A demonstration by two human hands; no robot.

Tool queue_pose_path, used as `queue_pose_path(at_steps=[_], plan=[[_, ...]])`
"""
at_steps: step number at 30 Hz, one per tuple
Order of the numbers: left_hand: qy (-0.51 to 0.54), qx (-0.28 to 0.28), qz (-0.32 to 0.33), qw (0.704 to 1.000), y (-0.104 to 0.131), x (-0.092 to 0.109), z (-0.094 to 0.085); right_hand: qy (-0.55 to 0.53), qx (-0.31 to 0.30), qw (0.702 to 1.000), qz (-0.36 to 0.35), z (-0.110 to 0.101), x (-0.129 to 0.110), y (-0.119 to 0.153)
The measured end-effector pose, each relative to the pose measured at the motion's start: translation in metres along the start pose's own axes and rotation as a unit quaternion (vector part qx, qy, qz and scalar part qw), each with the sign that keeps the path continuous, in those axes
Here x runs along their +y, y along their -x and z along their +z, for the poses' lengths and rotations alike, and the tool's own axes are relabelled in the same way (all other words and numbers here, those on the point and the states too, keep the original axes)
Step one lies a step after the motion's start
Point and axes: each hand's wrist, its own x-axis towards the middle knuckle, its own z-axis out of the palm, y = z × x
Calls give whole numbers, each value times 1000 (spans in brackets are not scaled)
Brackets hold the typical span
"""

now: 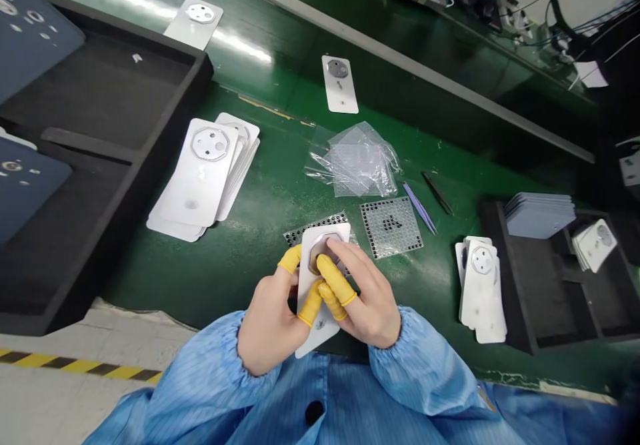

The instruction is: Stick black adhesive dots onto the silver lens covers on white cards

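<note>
A white panel (307,298) with an octagonal metallic plate near its top is held above the green table. My left hand (275,318) grips it from the left side, yellow covers on its thumb and a finger. My right hand (367,291), also with yellow finger covers, rests its fingertips on the octagonal plate; whether they pinch anything small is hidden. Partly behind the panel lies a sheet of black dots (320,223). Another dotted sheet (391,227) lies to the right, beside purple tweezers (420,207) and dark tweezers (437,193).
White panels (197,178) are stacked at left, by a black tray (165,125). Clear plastic bags (360,161) lie beyond my hands. Single panels (340,85) sit farther back. More panels (481,291) and a divided black tray (560,311) stand at right. A person's hand shows top right.
</note>
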Motion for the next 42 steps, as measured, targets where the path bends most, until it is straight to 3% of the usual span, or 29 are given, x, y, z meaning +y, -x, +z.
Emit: queue_pose_path(at_steps=[4, 10, 16, 20, 22, 24, 27, 30, 32, 34, 36, 38, 40, 41, 42], plan=[[-63, 0, -7, 998, 0, 1, 1, 9, -8, 1000, 10, 2, -1, 1], [-118, -19, -1, 993, 1, -1, 1, -26, -28, 999, -27, -1, 1, 3], [-106, -12, 5, 994, -1, -7, 0, -52, -56, 997, 18, 3, 4, 2], [-6, -53, -13, 998, -6, -12, 2, -140, 11, 987, 81, 8, 7, 8], [100, -83, -41, 991, -9, -12, 3, -198, 74, 965, 158, 9, 9, 10], [184, -79, -63, 978, -12, -12, 6, -251, 127, 927, 248, 10, 11, 12], [226, -29, -60, 972, -16, -12, 10, -395, 120, 839, 354, 18, 12, 11], [170, 39, -38, 984, -18, -20, 14, -518, 71, 744, 416, 30, 6, 10], [87, 78, -30, 993, -19, -28, 17, -519, 87, 726, 442, 37, -1, 9], [3, 90, -19, 996, -20, -36, 20, -488, 108, 737, 454, 38, -4, 10], [-54, 54, -1, 997, -21, -39, 22, -448, 119, 755, 463, 29, 3, 14], [-58, -15, 22, 998, -19, -37, 18, -405, 146, 768, 475, 2, 22, 28], [-45, -66, 45, 996, -18, -32, 4, -322, 179, 787, 496, -40, 49, 55], [-53, -63, 54, 995, -19, -27, -7, -265, 189, 796, 510, -64, 63, 72], [-76, -44, 60, 994, -22, -21, -18, -121, 159, 824, 531, -88, 77, 90]])
